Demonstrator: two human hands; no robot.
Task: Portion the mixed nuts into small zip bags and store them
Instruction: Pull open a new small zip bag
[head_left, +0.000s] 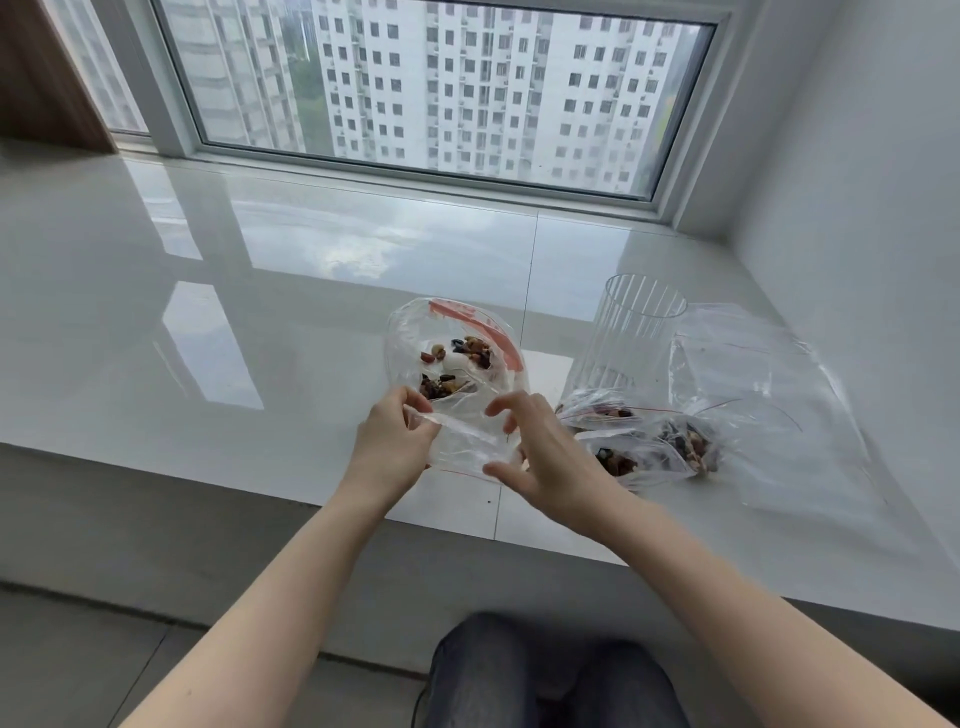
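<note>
A large clear bag (410, 332) with a red strip near its mouth lies on the white sill, with mixed nuts (457, 364) inside. In front of it I hold a small clear zip bag (467, 441) with a thin red line. My left hand (389, 447) pinches its left edge between thumb and fingers. My right hand (540, 452) is at its right edge, thumb under the bag and fingers spread loosely over it. To the right lie three small zip bags with nuts (685, 447), (618, 462), (597, 410).
A clear ribbed plastic cup (628, 332) stands upright right of the large bag. A flat clear plastic bag (769, 395) lies at the far right near the wall. The sill (208, 322) ends in an edge just below my hands; a window runs along the back.
</note>
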